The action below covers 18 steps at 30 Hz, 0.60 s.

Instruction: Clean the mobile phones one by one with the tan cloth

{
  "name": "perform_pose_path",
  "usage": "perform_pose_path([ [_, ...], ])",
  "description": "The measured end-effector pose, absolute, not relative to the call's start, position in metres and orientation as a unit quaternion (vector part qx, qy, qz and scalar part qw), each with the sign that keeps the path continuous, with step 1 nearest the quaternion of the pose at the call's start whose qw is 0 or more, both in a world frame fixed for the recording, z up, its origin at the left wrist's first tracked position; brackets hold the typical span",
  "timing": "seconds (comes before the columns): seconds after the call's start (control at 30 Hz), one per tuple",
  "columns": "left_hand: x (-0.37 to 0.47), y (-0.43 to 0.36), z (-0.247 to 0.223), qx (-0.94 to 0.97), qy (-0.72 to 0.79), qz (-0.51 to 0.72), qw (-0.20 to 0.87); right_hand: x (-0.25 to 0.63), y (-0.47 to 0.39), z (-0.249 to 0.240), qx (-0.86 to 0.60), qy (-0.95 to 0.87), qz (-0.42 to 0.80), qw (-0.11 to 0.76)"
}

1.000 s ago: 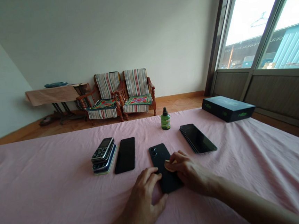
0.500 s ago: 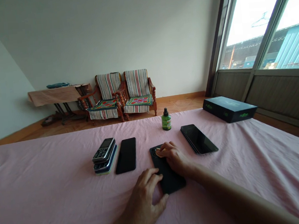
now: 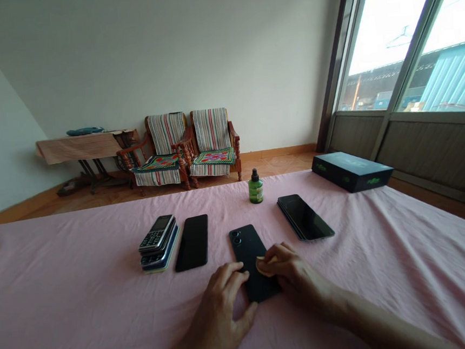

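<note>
A dark smartphone (image 3: 247, 247) lies back side up on the pink cloth, its camera lenses at the far left corner. My left hand (image 3: 223, 308) is open, fingers apart, with fingertips touching the phone's left edge and the thumb near its lower corner. Pinched in my right hand (image 3: 296, 272) is a small pale yellow wiping pad (image 3: 264, 267), pressed on the middle of the phone's back. Most of the pad is hidden under the fingers. Left of this phone, another black smartphone (image 3: 192, 243) lies flat, beside a stack of keypad phones (image 3: 159, 243).
A green bottle with a black cap (image 3: 255, 187) stands beyond the phone. To the right lie stacked smartphones (image 3: 306, 217) and a black box (image 3: 352, 170). The pink cloth (image 3: 84, 301) has folds at right. Two wooden chairs (image 3: 212, 138) stand against the wall.
My right hand has slid the pad from the camera corner down toward me to the phone's middle, uncovering the lenses. My left hand stays at the phone's edge. The view has shifted slightly.
</note>
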<state>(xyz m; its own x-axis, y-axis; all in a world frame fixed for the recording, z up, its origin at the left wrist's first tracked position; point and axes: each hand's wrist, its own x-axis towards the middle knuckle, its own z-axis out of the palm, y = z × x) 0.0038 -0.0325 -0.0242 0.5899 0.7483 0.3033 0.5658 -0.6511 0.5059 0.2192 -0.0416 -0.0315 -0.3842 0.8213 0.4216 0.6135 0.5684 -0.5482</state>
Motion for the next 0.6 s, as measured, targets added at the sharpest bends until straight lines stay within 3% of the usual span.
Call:
perform_pose_path([
  [0.3,0.003,-0.034,-0.02,0.868,0.38,0.257,0.188,0.216,0.056,-0.036,-0.463,-0.814,0.089,0.338],
  [0.6,0.004,-0.033,-0.021,0.869,0.385,0.25,0.185,0.222,0.001,-0.038,-0.454,-0.807,0.115,0.359],
])
